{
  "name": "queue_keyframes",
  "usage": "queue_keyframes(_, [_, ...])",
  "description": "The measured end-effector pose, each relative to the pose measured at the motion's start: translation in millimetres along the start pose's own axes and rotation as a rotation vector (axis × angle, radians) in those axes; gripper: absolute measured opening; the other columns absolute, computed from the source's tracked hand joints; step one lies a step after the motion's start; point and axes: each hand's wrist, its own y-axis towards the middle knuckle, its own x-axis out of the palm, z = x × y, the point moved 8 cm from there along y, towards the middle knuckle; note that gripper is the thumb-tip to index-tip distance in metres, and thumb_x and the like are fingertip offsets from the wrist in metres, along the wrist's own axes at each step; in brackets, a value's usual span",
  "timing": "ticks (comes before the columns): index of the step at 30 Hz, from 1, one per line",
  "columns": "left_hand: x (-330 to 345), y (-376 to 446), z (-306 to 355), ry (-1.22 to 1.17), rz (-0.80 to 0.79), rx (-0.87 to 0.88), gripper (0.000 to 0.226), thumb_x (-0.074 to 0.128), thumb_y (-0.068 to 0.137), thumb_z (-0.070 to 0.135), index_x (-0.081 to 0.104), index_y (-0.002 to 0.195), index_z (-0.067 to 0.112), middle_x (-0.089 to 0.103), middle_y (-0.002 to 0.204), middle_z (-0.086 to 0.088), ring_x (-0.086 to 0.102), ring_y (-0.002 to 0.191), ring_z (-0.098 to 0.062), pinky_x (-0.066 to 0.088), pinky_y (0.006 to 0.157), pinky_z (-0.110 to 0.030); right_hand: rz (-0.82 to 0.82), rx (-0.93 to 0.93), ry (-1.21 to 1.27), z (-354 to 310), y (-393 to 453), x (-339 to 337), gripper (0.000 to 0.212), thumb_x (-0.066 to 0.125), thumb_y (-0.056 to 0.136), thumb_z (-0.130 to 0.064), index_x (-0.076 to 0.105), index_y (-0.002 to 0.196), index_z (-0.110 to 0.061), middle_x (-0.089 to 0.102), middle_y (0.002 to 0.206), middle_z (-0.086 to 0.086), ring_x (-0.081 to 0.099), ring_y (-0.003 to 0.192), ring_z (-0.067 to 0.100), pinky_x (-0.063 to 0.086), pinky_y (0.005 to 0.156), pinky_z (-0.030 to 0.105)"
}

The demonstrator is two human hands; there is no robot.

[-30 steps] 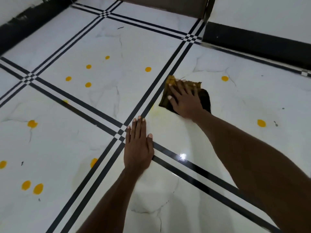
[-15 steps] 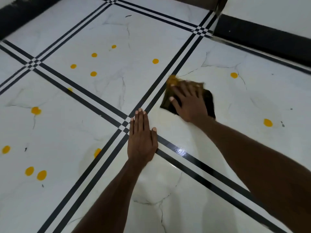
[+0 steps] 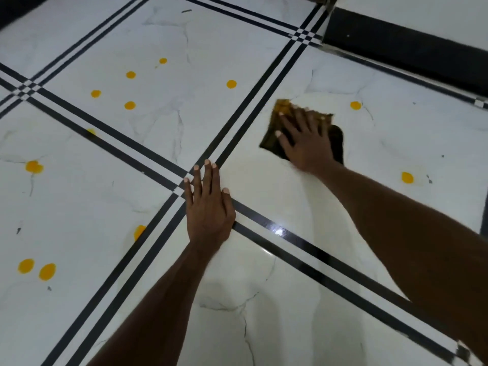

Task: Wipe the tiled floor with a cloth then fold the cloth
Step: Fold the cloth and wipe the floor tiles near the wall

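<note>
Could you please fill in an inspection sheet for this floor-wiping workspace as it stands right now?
Surface: white marble-look tiled floor with black double border lines, glossy.
Job's things: dark cloth with yellow staining, flat on the floor.
Clutter: yellow spots scattered over several tiles, unwiped; a few small dark specks.
Hands: left hand flat on the floor; right hand pressing on the cloth, fingers spread.
Cables: nothing seen.
Surroundings: black skirting along a white wall.

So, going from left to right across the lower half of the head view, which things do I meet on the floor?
Pair of yellow spots → single yellow spot beside the black double stripe → left hand flat on the white tile → right hand pressing the dark yellow-brown cloth → yellow spot at far right.
</note>
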Motion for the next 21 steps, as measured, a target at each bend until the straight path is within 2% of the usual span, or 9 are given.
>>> queue_keyframes(3, [-2.2,-1.3,1.3,0.012,-0.013,-0.002,0.063,0.020,0.109,0.038,0.013,0.166,0.013,0.009,0.175,-0.005,0.002,0.163,-0.025,0.006,0.131,-0.052,-0.001,-0.010,0.002,-13.7,-81.8,0.4,0.065,0.017,0.104,-0.060,0.029,0.163,-0.036,0.015,0.175,0.007,0.013,0.162,0.037,0.007,0.126,0.065])
queue_keyframes(5, [-2.7,-0.8,-0.6,0.014,-0.019,-0.002,0.063,0.019,0.108,0.038,0.012,0.166,0.013,0.009,0.175,-0.005,0.001,0.163,-0.025,0.007,0.131,-0.052,-0.011,-0.239,-0.022,-67.5,-120.6,12.9,0.060,0.024,0.106,-0.059,0.031,0.162,-0.038,0.017,0.175,0.005,0.013,0.162,0.035,0.006,0.127,0.064])
queue_keyframes(7, [-1.6,-0.8,2.7,0.011,-0.017,0.014,0.064,0.019,0.108,0.038,0.013,0.166,0.012,0.010,0.175,-0.006,0.002,0.163,-0.025,0.008,0.131,-0.052,-0.038,-0.379,-0.002,-89.0,-112.5,13.5,0.061,0.027,0.106,-0.063,0.029,0.163,-0.040,0.017,0.175,0.001,0.011,0.163,0.031,0.004,0.129,0.061])
queue_keyframes(8, [-0.2,0.1,1.7,0.017,-0.017,0.021,0.064,0.019,0.108,0.039,0.014,0.165,0.012,0.010,0.175,-0.007,0.003,0.163,-0.025,0.008,0.131,-0.052,-0.014,-0.362,0.017,-80.6,-91.9,8.7,0.062,0.029,0.105,-0.064,0.031,0.162,-0.039,0.020,0.175,0.001,0.014,0.162,0.030,0.007,0.128,0.062])
queue_keyframes(12, [5.2,0.8,-5.0,0.019,-0.002,0.034,0.065,0.020,0.107,0.039,0.016,0.165,0.010,0.012,0.174,-0.007,0.006,0.162,-0.028,0.009,0.130,-0.054,0.046,0.103,-0.004,61.6,-51.7,-9.9,0.067,0.026,0.102,-0.066,0.033,0.162,-0.036,0.023,0.174,0.004,0.019,0.161,0.034,0.013,0.127,0.063])
queue_keyframes(14, [3.7,-0.3,-5.1,0.041,0.027,0.054,0.063,0.023,0.106,0.038,0.022,0.165,0.012,0.018,0.173,-0.009,0.014,0.161,-0.032,0.012,0.129,-0.057,0.095,0.270,0.006,121.4,-92.9,-21.2,0.068,0.020,0.103,-0.066,0.027,0.164,-0.036,0.020,0.175,0.004,0.018,0.161,0.034,0.013,0.127,0.062])
queue_keyframes(16, [-0.9,-2.5,3.0,0.050,0.055,0.080,0.061,0.027,0.106,0.037,0.029,0.163,0.016,0.024,0.172,-0.011,0.018,0.159,-0.036,0.012,0.128,-0.059,0.153,0.359,0.004,131.3,-148.9,-31.0,0.067,0.020,0.104,-0.063,0.028,0.164,-0.034,0.022,0.174,0.007,0.021,0.159,0.036,0.013,0.126,0.064])
queue_keyframes(19, [-5.3,3.8,25.6,-0.001,-0.003,0.168,0.063,0.027,0.104,0.041,0.028,0.163,0.019,0.021,0.173,-0.010,0.012,0.161,-0.034,0.007,0.128,-0.061,0.068,0.088,0.016,48.0,-194.1,-13.5,0.063,0.026,0.106,-0.061,0.029,0.163,-0.036,0.012,0.176,0.005,0.009,0.163,0.033,0.008,0.127,0.064])
queue_keyframes(21, [-0.5,17.4,62.2,-0.046,-0.043,0.296,0.064,0.027,0.104,0.042,0.024,0.164,0.022,0.016,0.174,-0.007,0.007,0.162,-0.031,0.006,0.129,-0.061,0.024,-0.147,0.033,2.7,-177.0,-3.5,0.060,0.029,0.106,-0.061,0.031,0.162,-0.039,0.014,0.176,0.001,0.007,0.163,0.029,0.003,0.128,0.061])
